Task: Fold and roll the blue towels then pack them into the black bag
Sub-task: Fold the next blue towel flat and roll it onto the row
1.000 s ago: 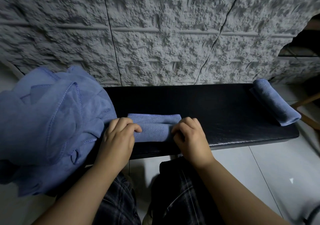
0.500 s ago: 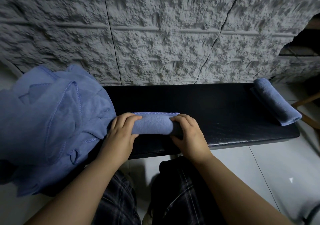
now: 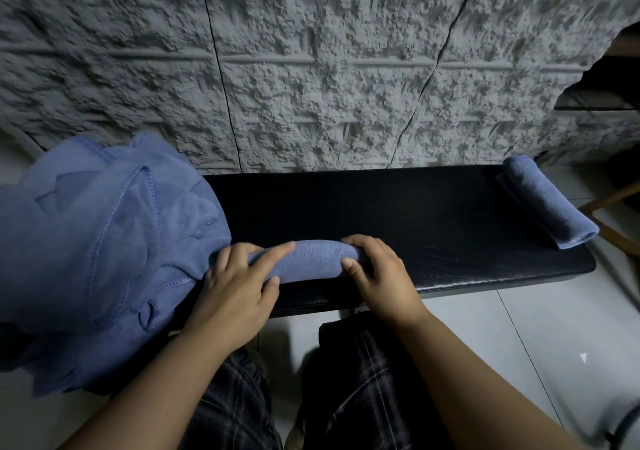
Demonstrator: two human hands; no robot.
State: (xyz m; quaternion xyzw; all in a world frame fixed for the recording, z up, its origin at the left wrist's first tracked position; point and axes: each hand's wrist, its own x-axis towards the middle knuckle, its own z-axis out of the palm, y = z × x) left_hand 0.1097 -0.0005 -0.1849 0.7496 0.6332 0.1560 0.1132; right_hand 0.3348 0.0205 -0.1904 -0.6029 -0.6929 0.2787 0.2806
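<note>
A rolled blue towel (image 3: 313, 259) lies crosswise near the front edge of a black padded bench (image 3: 398, 214). My left hand (image 3: 239, 287) grips its left end, fingers over the top and thumb under the front. My right hand (image 3: 377, 273) grips its right end, fingers curled round it. A second rolled blue towel (image 3: 547, 204) lies at the bench's far right end. A loose heap of blue towels (image 3: 104, 242) covers the bench's left end. No black bag is in view.
A rough grey stone-textured wall (image 3: 311, 69) stands right behind the bench. Pale floor tiles (image 3: 519, 328) lie in front and to the right. A wooden leg (image 3: 609, 204) shows at the right edge. My checked trouser legs are below.
The flat part of the towel beyond my hands has been rolled up; the roll is now complete. My hands moved slightly away from me and apart along the roll.
</note>
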